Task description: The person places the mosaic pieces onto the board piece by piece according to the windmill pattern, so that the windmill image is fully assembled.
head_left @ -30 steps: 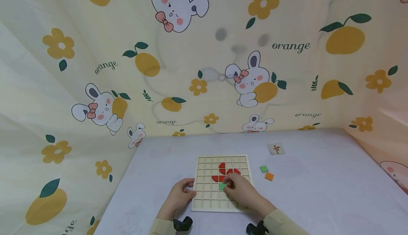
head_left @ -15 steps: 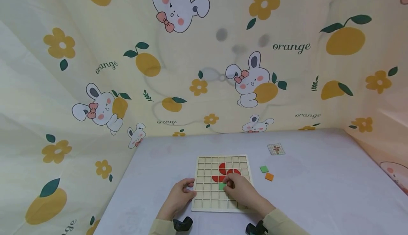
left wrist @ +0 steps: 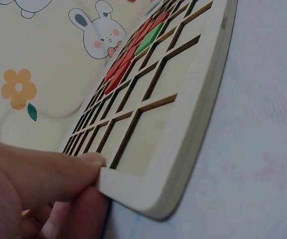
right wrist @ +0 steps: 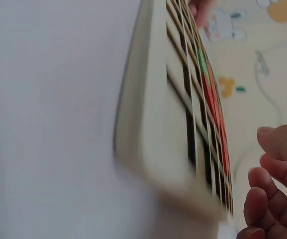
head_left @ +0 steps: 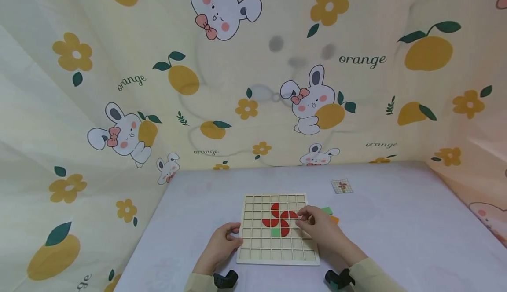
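Observation:
A pale wooden grid board (head_left: 257,251) lies on the table. Four-way pinwheel-like red quarter-round pieces (head_left: 285,228) sit in its middle cells, with a green square tile (head_left: 275,232) in a cell below them. My left hand (head_left: 219,246) pinches the board's left edge; in the left wrist view the thumb (left wrist: 58,174) is on top of the rim. Over the board's right side is my right hand (head_left: 322,228), fingers loosely bent. Nothing shows between its thumb and fingers (right wrist: 277,199) in the right wrist view.
Right of the board, partly behind my right hand, lie another green tile (head_left: 326,210) and an orange tile (head_left: 335,219). Farther back is a small pattern card (head_left: 342,186). A printed curtain (head_left: 245,63) rises behind the white table.
My right hand has let go of the green tile in the board and moved right. A red piece that it covered now shows. The left hand keeps its place at the board's edge.

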A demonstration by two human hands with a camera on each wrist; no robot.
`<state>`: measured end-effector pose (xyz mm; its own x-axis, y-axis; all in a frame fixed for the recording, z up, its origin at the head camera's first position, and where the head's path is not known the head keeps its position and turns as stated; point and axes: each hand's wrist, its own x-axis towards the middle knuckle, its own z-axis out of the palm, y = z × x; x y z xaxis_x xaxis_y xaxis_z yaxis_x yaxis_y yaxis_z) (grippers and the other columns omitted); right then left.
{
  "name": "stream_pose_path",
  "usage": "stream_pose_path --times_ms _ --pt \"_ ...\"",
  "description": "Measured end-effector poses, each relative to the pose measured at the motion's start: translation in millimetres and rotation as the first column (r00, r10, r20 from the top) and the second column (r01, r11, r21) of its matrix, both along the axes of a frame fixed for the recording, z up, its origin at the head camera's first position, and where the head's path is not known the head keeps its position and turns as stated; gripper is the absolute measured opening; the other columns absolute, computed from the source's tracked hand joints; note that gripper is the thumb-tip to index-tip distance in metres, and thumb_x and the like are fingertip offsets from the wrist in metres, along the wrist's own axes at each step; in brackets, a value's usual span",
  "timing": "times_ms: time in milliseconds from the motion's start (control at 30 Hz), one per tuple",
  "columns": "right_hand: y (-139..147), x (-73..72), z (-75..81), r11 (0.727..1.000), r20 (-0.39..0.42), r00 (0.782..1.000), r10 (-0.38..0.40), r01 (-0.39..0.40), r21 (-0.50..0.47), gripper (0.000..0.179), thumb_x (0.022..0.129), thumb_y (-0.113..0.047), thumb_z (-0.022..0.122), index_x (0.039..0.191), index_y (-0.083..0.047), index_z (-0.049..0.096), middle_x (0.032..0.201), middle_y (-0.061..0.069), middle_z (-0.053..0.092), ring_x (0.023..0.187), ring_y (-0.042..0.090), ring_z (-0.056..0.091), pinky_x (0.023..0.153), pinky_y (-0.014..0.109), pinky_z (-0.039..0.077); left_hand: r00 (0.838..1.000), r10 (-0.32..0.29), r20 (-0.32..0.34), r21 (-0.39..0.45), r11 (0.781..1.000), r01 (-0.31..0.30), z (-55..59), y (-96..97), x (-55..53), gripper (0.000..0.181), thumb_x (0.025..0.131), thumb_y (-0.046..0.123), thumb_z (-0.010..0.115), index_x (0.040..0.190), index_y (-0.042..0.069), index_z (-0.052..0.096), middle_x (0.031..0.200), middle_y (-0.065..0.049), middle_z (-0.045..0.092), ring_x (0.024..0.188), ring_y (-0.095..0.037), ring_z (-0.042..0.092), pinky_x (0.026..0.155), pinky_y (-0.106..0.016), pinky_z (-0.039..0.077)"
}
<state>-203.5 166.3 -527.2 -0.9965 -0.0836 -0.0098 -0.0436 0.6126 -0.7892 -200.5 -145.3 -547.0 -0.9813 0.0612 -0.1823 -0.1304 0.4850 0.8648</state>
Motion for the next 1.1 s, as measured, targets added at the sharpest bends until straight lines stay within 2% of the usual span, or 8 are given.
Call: stream_pose_path --times_ms 200,300,467,633,833,1100 --pt "43.2 1.0 0.9 0.992 0.012 0.996 -0.09 0.088 0.09 0.036 0.086 -0.034 0.073 0.113 -0.013 0.064 0.098 -0.001 0.06 0.085 0.017 0.052 0.069 0.032 0.045 1.0 -0.007 -0.001 0.001 1.0 0.007 1.6 0.3 1.1 0.048 0.079 0.001 0.074 0.125 0.005 0.06 0.106 -0.006 0.057 0.08 -0.016 0.058 0.065 -0.031 0.051" --pt "64.0 3.1 0.0 0.988 0.03 0.992 -0.125 0.122 0.1 0.042 0.085 -0.037 0.073 0.116 -0.01 0.063 0.101 0.001 0.061 0.089 0.019 0.053 0.072 0.034 0.045 1.0 -0.009 0.002 0.0 1.0 0.009 2.2 -0.3 1.8 0.048 0.079 0.001 0.074 0.125 0.005 0.06 0.106 -0.006 0.057 0.08 -0.016 0.058 0.065 -0.03 0.051" --pt "86.8 5.9 -6.1 0.985 0.052 0.987 -0.154 0.15 0.08 0.053 0.083 -0.041 0.075 0.118 -0.005 0.06 0.101 0.005 0.063 0.089 0.021 0.054 0.07 0.033 0.046 1.0 -0.011 0.001 0.005 1.0 0.01 1.5 -1.6 1.6 0.049 0.079 0.001 0.074 0.126 0.004 0.06 0.106 -0.006 0.057 0.08 -0.016 0.058 0.065 -0.031 0.051" --pt "95.7 6.1 -12.2 0.988 0.062 0.988 -0.14 0.136 0.075 0.058 0.082 -0.044 0.074 0.12 -0.003 0.058 0.106 0.007 0.062 0.093 0.023 0.052 0.076 0.036 0.045 1.0 -0.012 0.005 0.006 1.0 0.012 0.7 -0.6 0.8 0.049 0.079 0.002 0.074 0.126 0.005 0.059 0.106 -0.006 0.057 0.08 -0.016 0.058 0.065 -0.031 0.051" --pt "97.0 6.1 -12.8 0.992 0.122 0.986 -0.116 0.109 0.062 0.055 0.082 -0.04 0.075 0.12 -0.006 0.056 0.112 0.008 0.059 0.101 0.026 0.049 0.087 0.045 0.043 1.0 0.002 0.013 0.004 1.0 -0.002 1.7 1.2 1.2 0.05 0.078 0.002 0.074 0.126 0.005 0.059 0.107 -0.006 0.056 0.079 -0.016 0.058 0.064 -0.031 0.051" --pt "98.6 6.3 -16.6 0.996 0.106 0.991 -0.079 0.074 0.05 0.046 0.082 -0.034 0.076 0.115 -0.008 0.059 0.108 0.006 0.056 0.094 0.024 0.045 0.076 0.037 0.038 1.0 0.013 0.02 -0.01 1.0 -0.013 3.1 2.5 1.0 0.05 0.078 0.002 0.074 0.126 0.006 0.06 0.108 -0.006 0.057 0.078 -0.016 0.058 0.064 -0.031 0.052"
